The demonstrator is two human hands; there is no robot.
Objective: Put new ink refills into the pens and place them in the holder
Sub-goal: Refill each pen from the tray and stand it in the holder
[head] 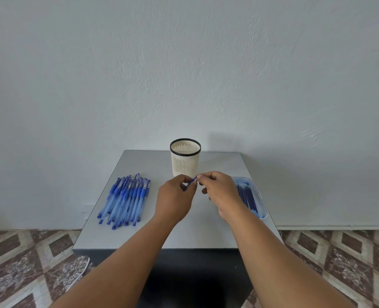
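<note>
Here both hands (175,200) (219,191) pinch seemingly one pen (190,182) above grey table (139,236), patterned floor (28,263).

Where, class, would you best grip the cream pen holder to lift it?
Grip the pen holder around its slatted wall, from the side, just under the black rim: it stands upright, round and open-topped, with bare table left and right of it.

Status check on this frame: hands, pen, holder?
Left hand and right hand both pinch one pen above the table. Holder shows no pens. Pen pile left, refill tray right. Nothing in the way.
</note>
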